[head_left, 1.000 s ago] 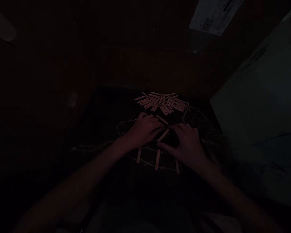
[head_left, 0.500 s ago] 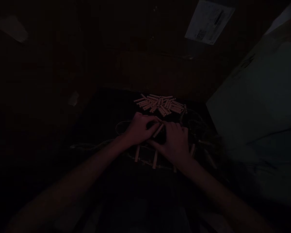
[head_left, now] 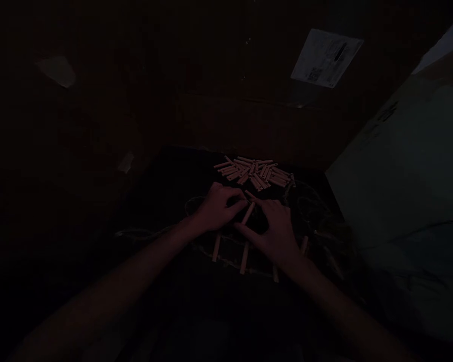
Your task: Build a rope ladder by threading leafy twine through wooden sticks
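The scene is very dark. My right hand (head_left: 274, 223) spans a short wooden stick (head_left: 248, 213), with the thumb by its lower end and the index finger by its upper end. My left hand (head_left: 223, 205) is closed in a pinch beside the stick's upper end; what lies between its fingertips is too dark to make out. Another stick (head_left: 250, 194) points away just beyond the fingertips. Below the hands, several sticks, such as this rung (head_left: 244, 258), are joined by knotted cord (head_left: 228, 263) like a small ladder.
A pile of loose wooden sticks with holes near their ends (head_left: 254, 172) lies beyond my hands on the dark surface. Loose cord (head_left: 141, 234) trails to the left, and more cord (head_left: 313, 206) lies right. A brown wall with a white label (head_left: 326, 58) rises behind; a pale panel (head_left: 407, 166) stands right.
The view has tilted and shifted, so everything sits slightly lower. My right index finger and thumb are wider apart along the stick, and more of the stick shows. Both hands stay close together.
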Available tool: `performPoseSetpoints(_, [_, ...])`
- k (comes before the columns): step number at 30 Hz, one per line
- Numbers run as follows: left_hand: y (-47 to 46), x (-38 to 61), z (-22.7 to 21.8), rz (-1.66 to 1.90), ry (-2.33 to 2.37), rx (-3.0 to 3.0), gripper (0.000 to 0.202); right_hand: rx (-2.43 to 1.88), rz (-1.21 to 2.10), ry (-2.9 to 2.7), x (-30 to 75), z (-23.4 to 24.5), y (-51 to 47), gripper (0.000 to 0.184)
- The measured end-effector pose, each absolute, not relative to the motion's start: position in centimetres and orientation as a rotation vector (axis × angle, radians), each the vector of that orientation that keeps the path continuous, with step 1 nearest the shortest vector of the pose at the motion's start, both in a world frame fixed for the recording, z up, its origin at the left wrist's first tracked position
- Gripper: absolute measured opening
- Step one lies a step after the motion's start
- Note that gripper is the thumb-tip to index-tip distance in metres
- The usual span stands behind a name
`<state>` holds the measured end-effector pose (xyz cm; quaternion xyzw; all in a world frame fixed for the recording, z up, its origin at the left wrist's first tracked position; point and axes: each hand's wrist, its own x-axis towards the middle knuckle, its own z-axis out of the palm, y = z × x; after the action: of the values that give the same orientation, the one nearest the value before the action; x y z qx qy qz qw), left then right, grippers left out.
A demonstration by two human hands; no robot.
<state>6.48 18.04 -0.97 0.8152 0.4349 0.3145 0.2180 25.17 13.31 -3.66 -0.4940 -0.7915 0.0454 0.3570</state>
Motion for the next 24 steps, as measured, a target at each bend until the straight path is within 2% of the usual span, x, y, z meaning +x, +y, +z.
performPoseSetpoints(9, [18.0,6.3,-0.7,0.858,1.192,2.242,0.022,-1.19,0.043,-2.073,25.5,-3.9,13.5,0.064])
performPoseSetpoints(15, [17.7,6.3,-0.7,0.717,1.054,2.264,0.043,-1.031,-0.046,-2.14,25.8,-4.7,13.6,0.06])
performPoseSetpoints(24, [17.6,6.3,-0.5,0.791,1.052,2.113,0.041,-1.033,-0.052,-2.074,25.4,-4.4,13.4,0.061])
